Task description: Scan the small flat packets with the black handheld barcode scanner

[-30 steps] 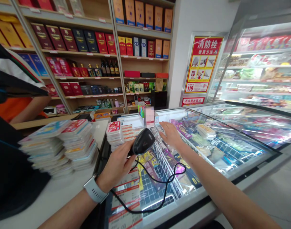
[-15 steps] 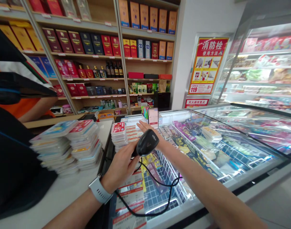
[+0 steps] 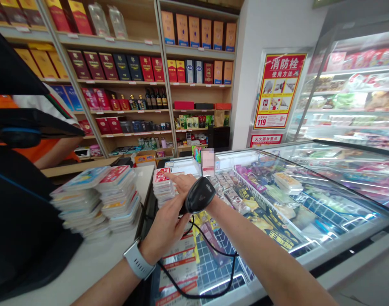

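Note:
My left hand [image 3: 165, 225], with a pale watch band [image 3: 139, 259] at the wrist, is wrapped round a black barcode scanner [image 3: 200, 195] above the freezer. A black cable [image 3: 213, 295] loops below it over the glass. Beyond the scanner my right hand [image 3: 184, 182] reaches left with fingers stretched out, its palm partly hidden by the scanner. Its fingertips are at the top of a small stack of flat plastic packs [image 3: 162, 189] with a red top; whether they press on it I cannot tell.
Two taller stacks of flat packs [image 3: 119, 199] stand on the white counter [image 3: 117, 259]. The glass-topped freezer [image 3: 325, 212] holds wrapped ices in wire baskets. A pinkish blurred panel [image 3: 208, 163] stands at its back edge. Behind a dark monitor [image 3: 18, 63] is a person in orange [image 3: 35, 148].
My right hand has shifted left, from near the pink panel to the small stack. The scanner remains in my left hand. The whole view has moved slightly.

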The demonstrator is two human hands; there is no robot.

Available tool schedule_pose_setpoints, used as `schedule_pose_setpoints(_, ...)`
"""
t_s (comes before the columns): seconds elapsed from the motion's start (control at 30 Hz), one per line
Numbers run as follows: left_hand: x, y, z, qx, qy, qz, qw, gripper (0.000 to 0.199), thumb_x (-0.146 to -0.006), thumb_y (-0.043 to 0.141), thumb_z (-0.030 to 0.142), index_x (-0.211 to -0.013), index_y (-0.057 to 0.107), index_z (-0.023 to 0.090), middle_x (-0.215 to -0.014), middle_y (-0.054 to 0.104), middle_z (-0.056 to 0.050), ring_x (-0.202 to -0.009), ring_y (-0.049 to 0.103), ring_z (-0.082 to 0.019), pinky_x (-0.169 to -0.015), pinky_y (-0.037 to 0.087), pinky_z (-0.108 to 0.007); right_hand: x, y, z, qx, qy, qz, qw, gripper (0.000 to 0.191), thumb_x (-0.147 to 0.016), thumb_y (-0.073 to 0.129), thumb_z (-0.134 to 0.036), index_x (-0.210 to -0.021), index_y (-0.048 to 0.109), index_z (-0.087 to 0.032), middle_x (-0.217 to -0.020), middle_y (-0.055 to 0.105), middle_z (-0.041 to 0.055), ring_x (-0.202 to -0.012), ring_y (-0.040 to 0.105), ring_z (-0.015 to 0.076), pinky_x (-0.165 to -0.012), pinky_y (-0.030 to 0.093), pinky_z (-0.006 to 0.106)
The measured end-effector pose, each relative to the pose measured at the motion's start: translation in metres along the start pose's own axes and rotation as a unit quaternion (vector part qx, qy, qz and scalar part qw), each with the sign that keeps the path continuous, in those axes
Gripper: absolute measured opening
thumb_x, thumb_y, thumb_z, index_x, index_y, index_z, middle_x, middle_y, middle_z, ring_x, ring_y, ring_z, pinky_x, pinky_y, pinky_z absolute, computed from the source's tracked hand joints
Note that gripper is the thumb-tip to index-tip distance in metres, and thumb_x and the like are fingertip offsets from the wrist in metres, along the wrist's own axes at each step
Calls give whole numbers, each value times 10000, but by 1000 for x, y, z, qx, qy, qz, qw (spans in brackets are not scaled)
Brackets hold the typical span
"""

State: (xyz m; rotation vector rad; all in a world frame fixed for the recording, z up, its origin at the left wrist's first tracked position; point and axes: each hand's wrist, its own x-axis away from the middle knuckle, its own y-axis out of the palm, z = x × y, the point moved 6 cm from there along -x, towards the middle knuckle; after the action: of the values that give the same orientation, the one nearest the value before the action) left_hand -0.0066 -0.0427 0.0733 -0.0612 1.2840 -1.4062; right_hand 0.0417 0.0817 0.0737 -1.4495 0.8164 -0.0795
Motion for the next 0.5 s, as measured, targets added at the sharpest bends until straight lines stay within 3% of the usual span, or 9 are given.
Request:
schedule_pose_setpoints(0.23, 0, 0, 0, -21, 14, 12, 1000, 456, -885, 510, 173, -1335, 442, 200, -1292, 594, -118, -1195, 564, -243, -1033, 454, -434, 10, 2, 12, -183, 18, 66, 981, 546, -910, 440, -160, -1452, 394, -203, -1263, 632, 96, -1123, 617, 225, -943, 495, 354)
schedule_pose_setpoints(0.5, -1, -1, 2, -31, 14, 9, 999, 429, -888, 502, 184, -1315, 458, 187, -1274, 607, -120, -1173, 581, -242, -1012, 474, -426, 26, -3, 22, -253, 32, 140, 957, 548, -906, 475, -205, -1448, 404, -232, -1309, 606, 62, -1138, 606, 201, -1028, 460, 390)
